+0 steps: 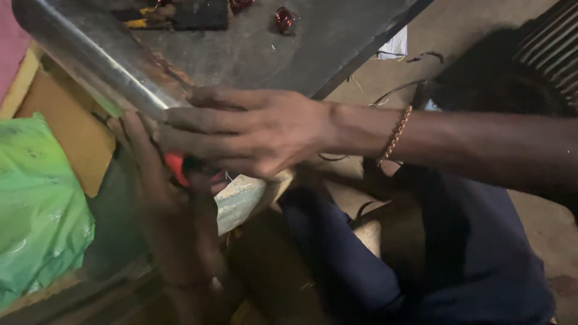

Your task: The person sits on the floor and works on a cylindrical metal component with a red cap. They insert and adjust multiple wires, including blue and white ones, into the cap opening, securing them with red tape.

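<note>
Lower right of frame: dark blue trousers (481,253) of the seated person are filling the foreground, nearest the lens. Right hand (253,129) is reaching in from the right edge across mid-frame, a braided cord bracelet (394,135) sitting on the wrist; fingers are extended and pressing flat on the rim of a shiny metal sheet (120,72), not curled round anything. Left hand (156,180) is coming up from the lower centre, blurred, fingers wrapping a small red-orange object (174,165) just under the right hand; the two hands are touching or nearly so. What the red object is: cannot tell. The sheet is slanting from upper left to upper centre, joining a dark scuffed panel (289,48) carrying a small copper wire coil (284,18). Left edge: green plastic bag (36,204) lying against brown cardboard (72,120). Upper right: bare concrete floor (457,30), dim light.
</note>
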